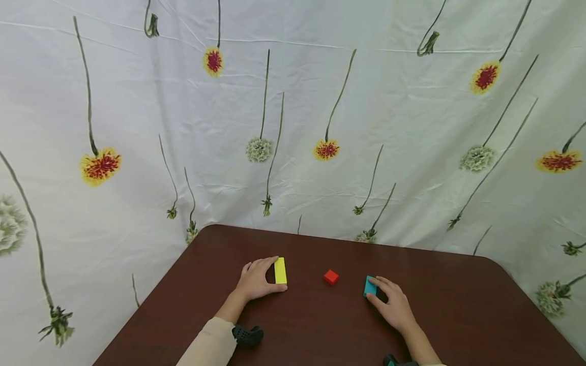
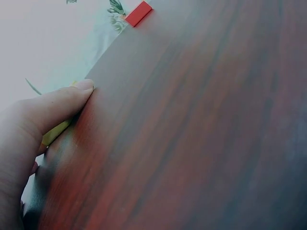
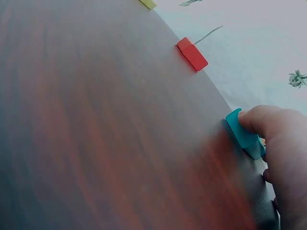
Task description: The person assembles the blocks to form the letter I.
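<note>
On the left of the table in the head view, my left hand (image 1: 257, 279) spans a long yellow block (image 1: 281, 271), thumb at its near end and fingertips at its far end. The left wrist view has the thumb (image 2: 62, 105) hiding most of that block. Farther right, my right hand (image 1: 392, 304) pinches a blue block (image 1: 370, 286) between thumb and fingers. Seen from the right wrist, the thumb lies against the end of this block (image 3: 243, 132). Between the two hands sits a small red block (image 1: 331, 277), touched by neither.
The dark reddish-brown table (image 1: 316, 325) has rounded far corners. Behind it hangs a pale cloth (image 1: 297, 178) printed with flowers and stems, close to the table's far edge. A black band (image 1: 247, 336) is worn on the left wrist.
</note>
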### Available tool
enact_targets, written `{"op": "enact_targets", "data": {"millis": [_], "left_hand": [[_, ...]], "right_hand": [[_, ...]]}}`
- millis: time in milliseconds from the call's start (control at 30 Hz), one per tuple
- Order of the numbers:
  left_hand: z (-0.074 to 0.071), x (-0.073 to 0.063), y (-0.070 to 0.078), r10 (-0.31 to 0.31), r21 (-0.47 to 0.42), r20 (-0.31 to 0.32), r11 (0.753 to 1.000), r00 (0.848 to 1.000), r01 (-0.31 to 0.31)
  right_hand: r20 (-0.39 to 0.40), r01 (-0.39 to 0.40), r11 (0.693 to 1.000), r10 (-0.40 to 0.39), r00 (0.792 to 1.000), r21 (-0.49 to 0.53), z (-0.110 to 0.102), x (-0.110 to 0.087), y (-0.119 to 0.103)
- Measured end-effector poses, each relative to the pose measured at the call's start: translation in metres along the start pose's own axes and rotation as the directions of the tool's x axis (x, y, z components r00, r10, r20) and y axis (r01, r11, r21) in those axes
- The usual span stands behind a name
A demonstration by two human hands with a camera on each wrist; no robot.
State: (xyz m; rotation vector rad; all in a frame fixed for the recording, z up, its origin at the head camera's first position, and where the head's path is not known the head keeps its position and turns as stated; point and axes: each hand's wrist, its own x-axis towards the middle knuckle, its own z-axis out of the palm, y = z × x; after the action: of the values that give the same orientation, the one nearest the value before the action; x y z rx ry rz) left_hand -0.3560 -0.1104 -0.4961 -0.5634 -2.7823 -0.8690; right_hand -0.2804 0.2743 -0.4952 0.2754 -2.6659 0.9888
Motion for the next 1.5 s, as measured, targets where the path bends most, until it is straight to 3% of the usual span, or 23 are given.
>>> {"op": "enact_targets", "data": {"millis": [367,1500], "left_hand": [[0.0009,-0.0017,-0.0009,0.017,0.004,-0.024,1.000,1.000,-0.017],[-0.0006,-0.0006,-0.0015,0.015,-0.028,0.009,1.000,1.000,-0.015]], "right_hand": [[0.003,-0.033,0.999,0.033,0.999,0.014,-0.0015,-0.0007,-0.0004],[-0.012,-0.045,0.999,0.045,0.999,0.026,0.0000,0.0004,0.0018]]}}
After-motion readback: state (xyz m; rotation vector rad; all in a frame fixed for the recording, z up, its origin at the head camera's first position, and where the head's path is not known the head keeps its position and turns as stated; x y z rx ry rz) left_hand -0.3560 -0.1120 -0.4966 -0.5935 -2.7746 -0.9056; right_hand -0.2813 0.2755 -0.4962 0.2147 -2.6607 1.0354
